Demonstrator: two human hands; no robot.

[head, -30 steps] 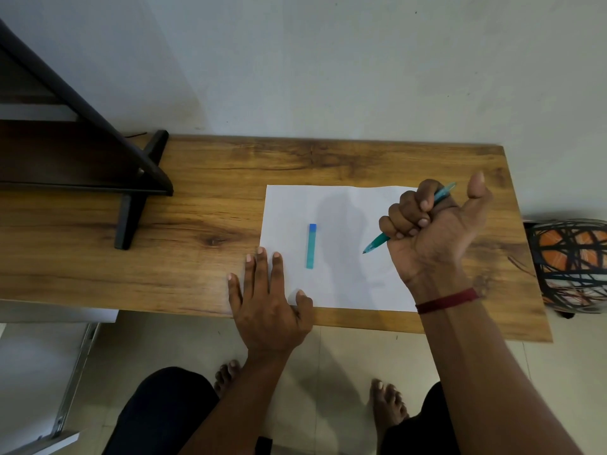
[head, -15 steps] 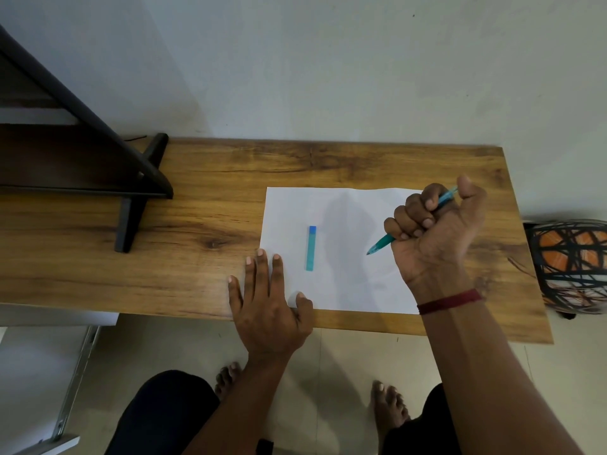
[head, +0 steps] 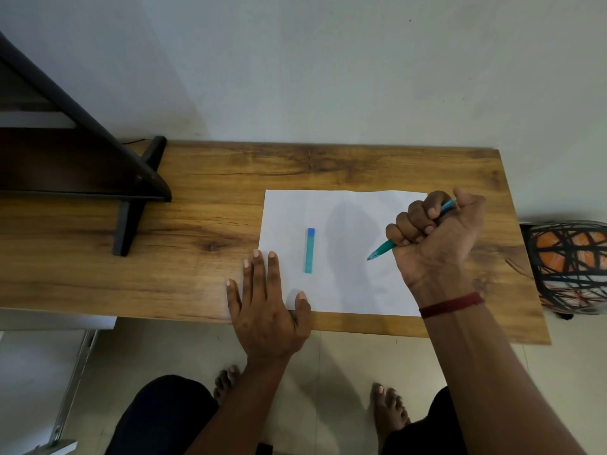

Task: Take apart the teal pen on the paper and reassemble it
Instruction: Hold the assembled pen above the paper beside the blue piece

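A white sheet of paper (head: 341,290) lies on the wooden table (head: 197,257). The teal pen cap (head: 309,250), with a blue end, lies upright in the picture on the sheet's left half. My right hand (head: 437,244) is a fist around the teal pen body (head: 382,249). The pen's tip points down-left just above the paper, its back end sticks out by my thumb, and the thumb is folded down onto that end. My left hand (head: 266,310) rests flat, fingers spread, on the paper's near-left corner and the table edge.
A dark wooden stand (head: 131,198) with slanted legs occupies the table's left end. A wire basket with orange inside (head: 568,267) sits beyond the table's right edge. My knees and bare feet are on the tiled floor below the near edge.
My right thumb, raised a second ago, has folded down onto the pen's back end. The left hand and the cap have stayed put.
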